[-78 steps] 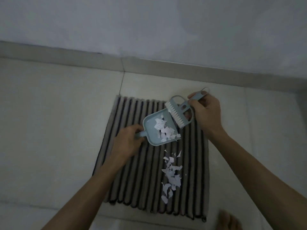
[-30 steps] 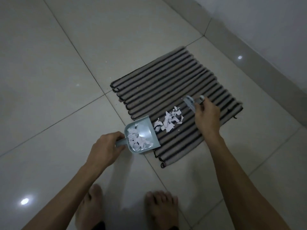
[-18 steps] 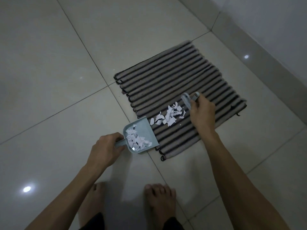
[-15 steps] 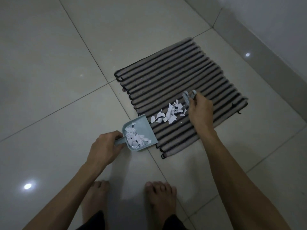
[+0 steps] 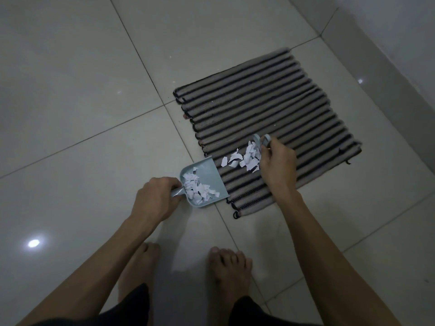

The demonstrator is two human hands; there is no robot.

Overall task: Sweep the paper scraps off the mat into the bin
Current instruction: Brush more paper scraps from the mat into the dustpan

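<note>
While loose paper scraps (image 5: 243, 158) sit in a cluster on the near-left part of the striped mat (image 5: 270, 109), just short of its edge, holding brush (image 5: 261, 142) in right hand (image 5: 277, 163), fingers curled round the handle, bristle end down right behind the pile. Looks placed on the far side of the scraps so a pull toward the body drives them along the ribs rather than across. Left hand (image 5: 155, 198) gripping the stub handle of the pale blue dustpan (image 5: 202, 182), open lip facing the mat edge, touching or nearly so; can't tell which. Pan tilted handle-low, probably to keep the collected scraps (image 5: 197, 189) at the back wall instead of spilling out the lip. Small gap between loose pile and pan mouth. Mat lies on tiled floor (image 5: 70, 90) near a wall skirting (image 5: 376, 67). Bare feet (image 5: 230, 271) planted just behind the pan. No bin in view, so judging roughly halfway: one more sweep, then carry and dump.
</note>
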